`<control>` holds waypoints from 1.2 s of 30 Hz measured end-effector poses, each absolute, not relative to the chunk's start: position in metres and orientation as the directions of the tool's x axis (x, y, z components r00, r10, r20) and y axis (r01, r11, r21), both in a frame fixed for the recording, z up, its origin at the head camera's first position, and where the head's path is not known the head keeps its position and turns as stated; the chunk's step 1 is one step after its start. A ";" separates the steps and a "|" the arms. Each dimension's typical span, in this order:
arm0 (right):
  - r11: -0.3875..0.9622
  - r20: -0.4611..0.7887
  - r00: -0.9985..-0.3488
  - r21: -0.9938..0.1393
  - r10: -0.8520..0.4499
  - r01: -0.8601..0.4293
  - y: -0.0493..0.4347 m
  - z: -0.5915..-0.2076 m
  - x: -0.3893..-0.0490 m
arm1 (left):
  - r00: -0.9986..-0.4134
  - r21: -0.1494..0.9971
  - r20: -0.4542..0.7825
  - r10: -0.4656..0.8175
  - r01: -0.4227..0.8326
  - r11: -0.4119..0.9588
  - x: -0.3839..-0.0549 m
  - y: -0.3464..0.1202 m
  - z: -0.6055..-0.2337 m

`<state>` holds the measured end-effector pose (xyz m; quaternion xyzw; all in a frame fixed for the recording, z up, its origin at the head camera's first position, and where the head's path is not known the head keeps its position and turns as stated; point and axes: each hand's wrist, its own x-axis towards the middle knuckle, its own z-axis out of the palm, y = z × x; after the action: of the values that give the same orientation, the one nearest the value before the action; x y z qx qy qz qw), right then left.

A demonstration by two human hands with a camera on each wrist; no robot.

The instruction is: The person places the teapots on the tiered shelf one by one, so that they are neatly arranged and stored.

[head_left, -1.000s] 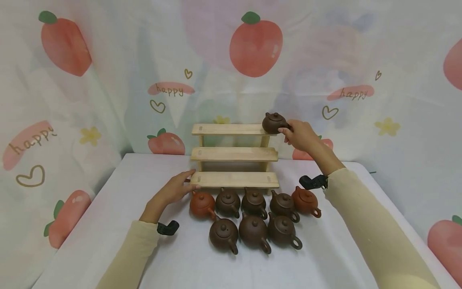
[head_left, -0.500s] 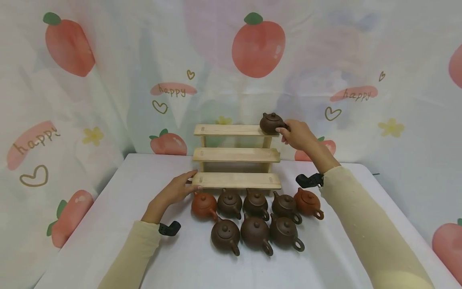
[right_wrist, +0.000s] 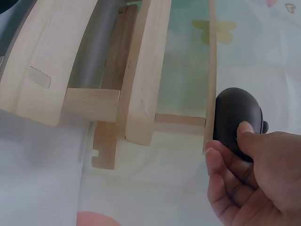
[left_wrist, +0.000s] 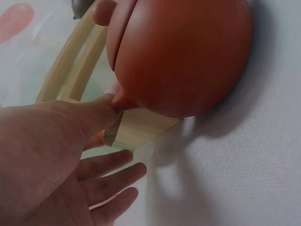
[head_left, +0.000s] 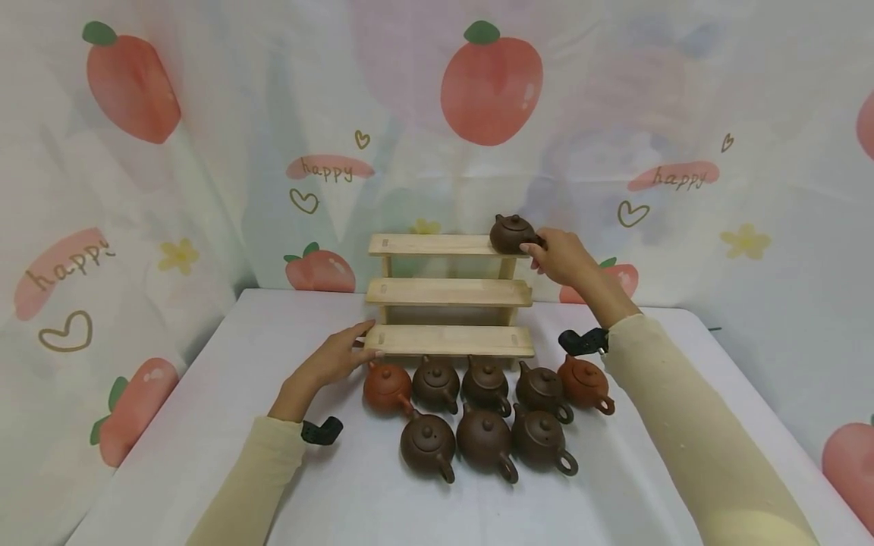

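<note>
At the right end of the top step of the wooden three-tier rack (head_left: 447, 292) sits a dark brown teapot (head_left: 512, 233). My right hand (head_left: 563, 258) pinches its handle between thumb and fingers; in the right wrist view the teapot (right_wrist: 237, 115) appears to touch the top board. My left hand (head_left: 334, 356) holds the left end of the bottom step between thumb and index finger, its other fingers loosely straight in the left wrist view. Right beside that thumb stands a reddish-orange teapot (left_wrist: 188, 56), its spout close to the thumb.
Several dark brown teapots (head_left: 485, 436) stand in two rows before the rack, handles toward me. A second orange teapot (head_left: 585, 383) ends the back row at the right. White cloth (head_left: 328, 500) covers the table, and a fruit-print curtain (head_left: 410, 91) hangs behind.
The dark teapot in my right hand has shifted slightly left and settled onto the top step. My left hand stays at the rack's bottom step. The whole view has drifted slightly.
</note>
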<state>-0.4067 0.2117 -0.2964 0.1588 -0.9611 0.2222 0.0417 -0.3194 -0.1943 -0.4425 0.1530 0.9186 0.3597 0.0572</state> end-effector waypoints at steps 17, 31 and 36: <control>0.884 0.071 -0.954 -0.361 -0.291 -0.296 0.248 -0.301 -0.383 | -0.949 0.671 0.007 0.316 0.238 0.702 -0.321 -0.195 -0.444; 0.889 0.015 -0.948 -0.343 -0.318 -0.303 0.302 -0.370 -0.315 | -0.951 0.680 -0.001 0.308 0.225 0.698 -0.319 -0.193 -0.447; 0.945 -0.116 -0.972 -0.280 -0.205 -0.166 0.310 -0.398 -0.281 | -0.952 0.679 0.007 0.306 0.229 0.697 -0.320 -0.194 -0.448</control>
<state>-0.2809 0.3099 -0.3981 0.0944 -0.9836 0.1356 -0.0718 -0.3204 -0.1939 -0.4478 0.1455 0.9197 0.3607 0.0530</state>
